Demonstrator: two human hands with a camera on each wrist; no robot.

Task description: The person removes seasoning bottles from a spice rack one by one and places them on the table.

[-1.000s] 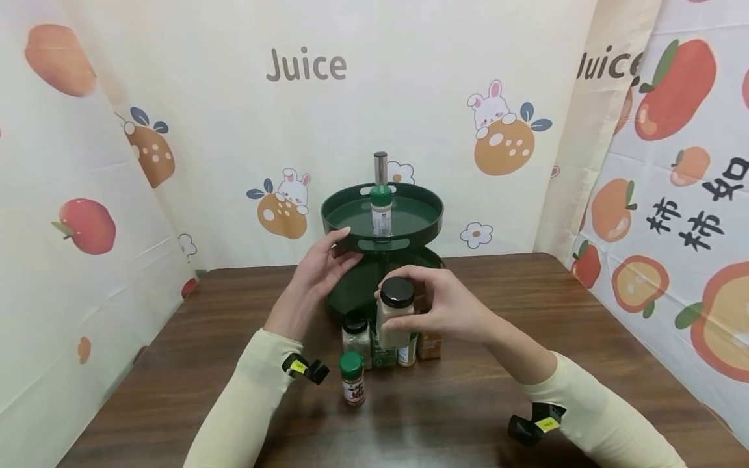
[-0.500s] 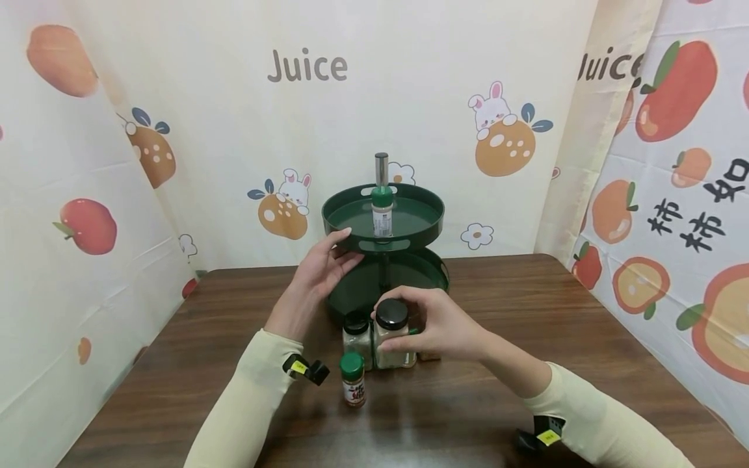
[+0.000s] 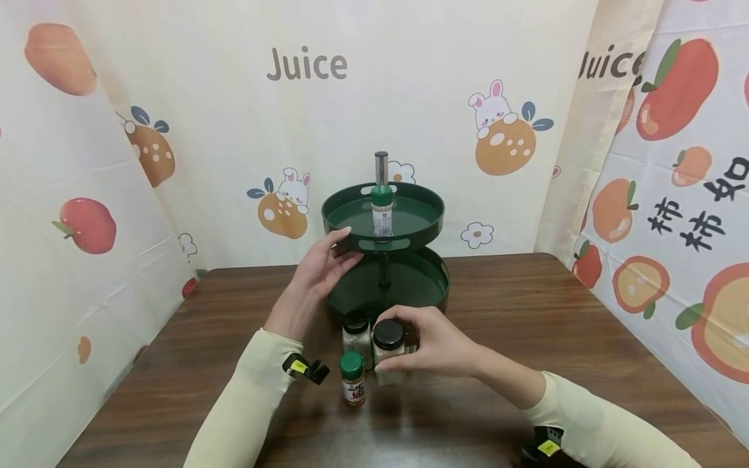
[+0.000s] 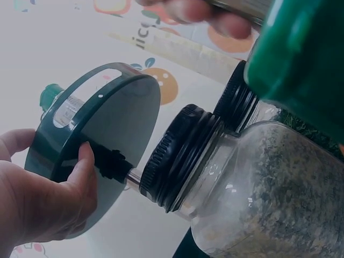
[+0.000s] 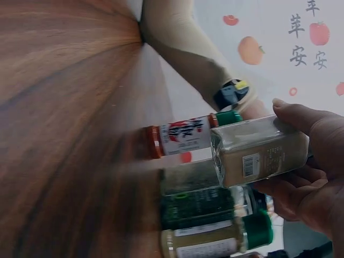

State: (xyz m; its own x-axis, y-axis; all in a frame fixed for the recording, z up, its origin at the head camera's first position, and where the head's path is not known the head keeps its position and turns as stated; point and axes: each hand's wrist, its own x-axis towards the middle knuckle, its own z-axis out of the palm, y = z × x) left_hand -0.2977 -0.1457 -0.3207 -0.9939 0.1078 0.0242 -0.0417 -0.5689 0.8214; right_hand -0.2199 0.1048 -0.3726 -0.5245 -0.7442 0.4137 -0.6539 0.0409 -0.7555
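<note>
My right hand (image 3: 435, 341) holds a square glass spice jar (image 5: 258, 161) of tan powder by its upper part, below a black lid (image 3: 389, 333). In the right wrist view the jar's base hangs clear of the wooden tabletop. My left hand (image 3: 318, 273) grips the upper tier's rim on a dark green two-tier tray (image 3: 430, 221), thumb at the rim and fingers beneath. A black-lidded jar of dried herbs (image 4: 279, 183) stands in front of the tray. Nearer me is a green-capped, red-labelled spice bottle (image 3: 353, 383).
One green-capped bottle (image 3: 382, 218) stands on the upper tier, before the metal post. The lower tier (image 3: 357, 286) lies behind the jars. Past the held jar, a green-labelled jar (image 5: 196, 209) and a tan bottle with a green cap (image 5: 207, 242) stand in a row, largely hidden in the head view.
The right hand has brought the black-lidded jar down and nearer to me, away from the tray and in front of the row. The left hand has stayed at the tray rim.
</note>
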